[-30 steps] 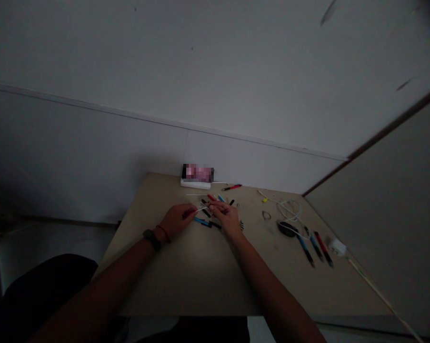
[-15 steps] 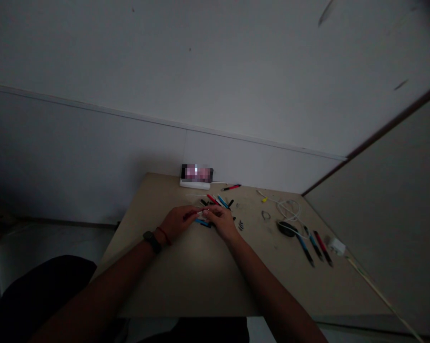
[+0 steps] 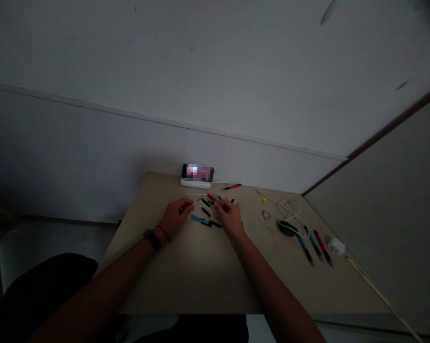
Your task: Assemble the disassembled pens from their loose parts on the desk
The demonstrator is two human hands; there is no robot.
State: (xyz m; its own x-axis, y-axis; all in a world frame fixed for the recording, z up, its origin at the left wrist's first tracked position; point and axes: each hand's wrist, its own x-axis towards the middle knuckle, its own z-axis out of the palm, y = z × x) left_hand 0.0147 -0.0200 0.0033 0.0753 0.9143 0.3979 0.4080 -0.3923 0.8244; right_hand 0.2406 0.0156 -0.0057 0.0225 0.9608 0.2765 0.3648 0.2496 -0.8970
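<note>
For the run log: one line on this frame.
left hand: holds thin white rod | right hand: over loose pen parts | surface: beige table

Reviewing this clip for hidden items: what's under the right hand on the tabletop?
The right hand covers that patch of tabletop, so what lies directly beneath it can't be seen. Beside it, a black pen part and a blue pen part lie in view.

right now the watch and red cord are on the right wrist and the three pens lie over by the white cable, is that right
No: the watch and red cord are on the left wrist, not the right, as the head view shows. The three pens do lie by the white cable.
</note>
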